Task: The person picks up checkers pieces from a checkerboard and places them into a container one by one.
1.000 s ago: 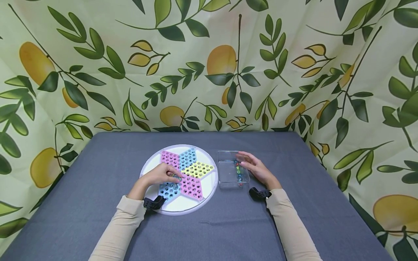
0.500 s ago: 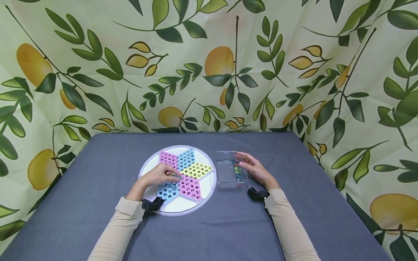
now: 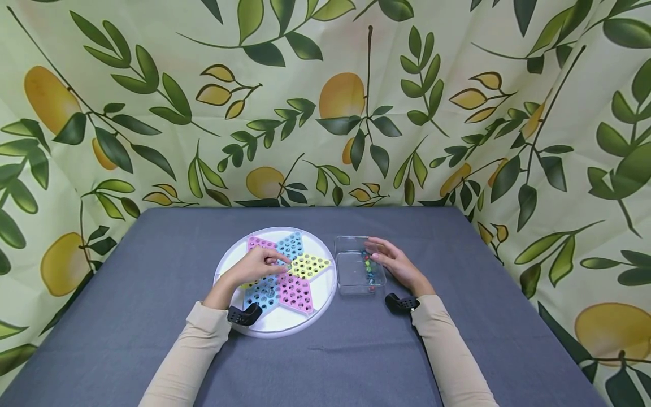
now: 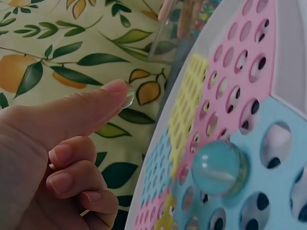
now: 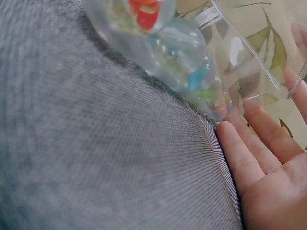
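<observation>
My left hand (image 3: 257, 265) is over the middle of a round white Chinese checkers board (image 3: 320, 294) with a pink, blue and yellow star of holes. In the left wrist view its thumb and a mostly hidden finger pinch a clear glass marble (image 4: 129, 96), lifted off the board. A teal marble (image 4: 218, 167) sits on a blue section there. My right hand (image 3: 399, 265) is at the right side of a clear plastic box (image 3: 351, 289), its fingers extended along the wall. Several coloured marbles (image 3: 369, 271) lie along the box's right side.
A grey cloth (image 3: 325, 373) covers the table. Behind it hangs a curtain (image 3: 305, 135) printed with leaves and fruit. The box stands close to the right edge of the board.
My left hand has moved to the right and slightly away over the board, toward the yellow section. My right hand stays at the box.
</observation>
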Available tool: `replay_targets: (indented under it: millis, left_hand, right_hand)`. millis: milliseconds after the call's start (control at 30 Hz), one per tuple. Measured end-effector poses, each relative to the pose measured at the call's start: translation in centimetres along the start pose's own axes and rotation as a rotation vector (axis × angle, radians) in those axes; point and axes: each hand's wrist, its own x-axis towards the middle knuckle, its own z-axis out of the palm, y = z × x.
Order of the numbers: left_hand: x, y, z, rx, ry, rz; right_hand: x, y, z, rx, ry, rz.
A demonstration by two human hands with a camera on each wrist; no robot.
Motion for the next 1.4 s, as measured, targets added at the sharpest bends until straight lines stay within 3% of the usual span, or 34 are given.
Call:
replay_targets:
  millis: [367,567,867,1400]
  left_hand:
    - [0.8,1.7,0.4,0.001,0.040,0.001]
    - [1.3,2.1,1.0,-0.017,0.068,0.068]
    - [2.1,3.1,1.7,-0.016,0.059,0.031]
    - [3.3,4.7,3.6,-0.053,0.041,0.113]
  right_hand:
    - [0.0,0.0,0.2,0.011,0.002,0.001]
    - [-0.1,-0.1,0.1,0.032,-0.001,-0.001]
    - [0.0,0.0,0.1,0.034,-0.008,-0.002]
    - [0.0,-0.1,0.1,0.047,-0.002,0.008]
